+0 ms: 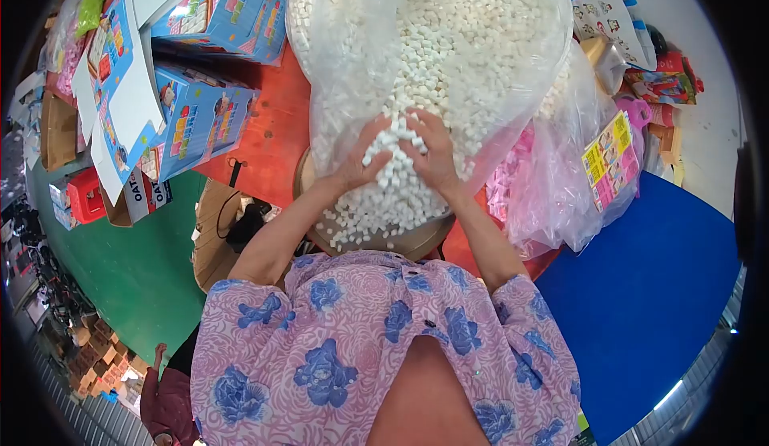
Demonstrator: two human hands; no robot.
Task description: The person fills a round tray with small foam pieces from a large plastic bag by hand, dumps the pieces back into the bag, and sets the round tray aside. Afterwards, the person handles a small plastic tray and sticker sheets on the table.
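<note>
- Red worktop: carries everything; blue printed cartons lie well to the left of the fingers.
- Clear plastic bag: large, filled with small white pieces; mouth opens toward the person, and the bulk rises beyond the fingers.
- Pink-filled bag: just right of the fingers, touching the clear bag.
- Round tray: below the fingers, holding spilled white pieces.
- Left hand, right hand: side by side in the bag mouth, fingers curled narrow over a heap of pieces, cupping them.
- Judgement: scooping step in hand; next move calls for drawing the cupped pieces down onto the tray without scattering.
</note>
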